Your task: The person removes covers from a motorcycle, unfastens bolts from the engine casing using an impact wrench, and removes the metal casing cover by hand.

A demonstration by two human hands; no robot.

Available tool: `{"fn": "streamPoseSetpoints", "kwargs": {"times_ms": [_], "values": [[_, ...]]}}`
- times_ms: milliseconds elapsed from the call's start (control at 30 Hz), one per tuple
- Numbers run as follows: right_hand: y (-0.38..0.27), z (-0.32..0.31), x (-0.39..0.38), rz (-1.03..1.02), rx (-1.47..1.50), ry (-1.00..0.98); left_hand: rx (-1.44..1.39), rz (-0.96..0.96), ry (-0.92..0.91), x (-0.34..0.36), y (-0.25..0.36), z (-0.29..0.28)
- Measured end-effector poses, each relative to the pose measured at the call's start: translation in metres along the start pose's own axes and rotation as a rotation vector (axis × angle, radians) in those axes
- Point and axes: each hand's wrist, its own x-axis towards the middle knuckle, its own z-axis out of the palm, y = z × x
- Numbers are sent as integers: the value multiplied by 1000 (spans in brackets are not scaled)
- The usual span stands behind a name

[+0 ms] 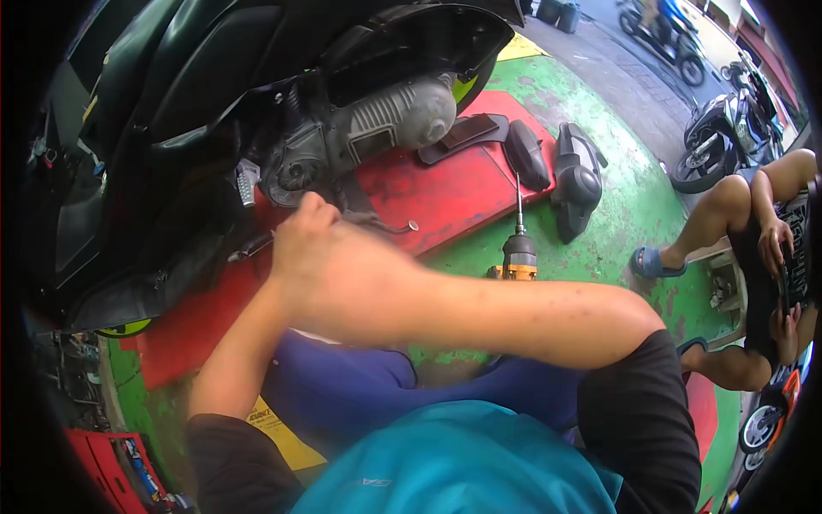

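My left hand [306, 224] is raised at the underside of a black scooter [214, 94], fingers curled, beside the round opened housing [297, 176] of its engine. What lies inside those fingers is hidden. Across it from the right comes my right forearm, and my right hand [338, 278] overlaps my left wrist, smeared by motion with its fingers hidden. A grey ribbed engine cover [402, 116] sits just beyond. A metal lever [411, 226] sticks out close to both hands, and a ridged metal footpeg [247, 182] is on the other side.
An impact driver [519, 253] with a long extension stands right of my arms. Black covers [527, 154] lie on the red platform [445, 206], and another housing [578, 184] on the green floor. A person [771, 231] sits at right. A red toolbox [103, 471] is lower left.
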Motion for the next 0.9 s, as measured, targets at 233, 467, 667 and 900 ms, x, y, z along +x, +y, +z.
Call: {"fn": "streamPoseSetpoints", "kwargs": {"times_ms": [233, 467, 667, 900], "values": [[72, -67, -114, 615, -220, -207, -188, 167, -127, 33, 82, -12], [134, -142, -244, 821, -82, -49, -363, 419, 9, 138, 203, -15], [205, -138, -275, 442, -588, -18, -118, 584, -295, 189, 304, -24], [186, -187, -301, 688, -478, -5, -326, 507, -310, 180, 326, 6]]}}
